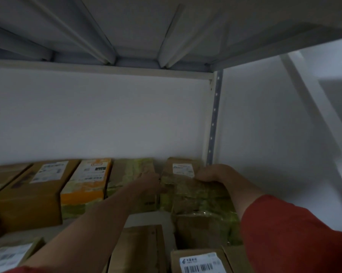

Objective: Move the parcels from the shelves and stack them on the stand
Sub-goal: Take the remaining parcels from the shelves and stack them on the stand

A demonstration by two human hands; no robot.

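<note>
**Both hands on the end parcel, in poor light**

The view was dim and blurred, and no label print could be read. The boxes [199, 262] along the bottom edge were cut off. The left hand [149, 181] reached into the gap between the taped parcel [195, 196] and its neighbour [132, 170], fingers hidden, so its grip could not be told. The right hand [211, 173] lay on the parcel's far right edge, fingers curled over it, gripping. The parcel sat at the right end of the row on the shelf [144, 217], beside the post [214, 119].
</note>
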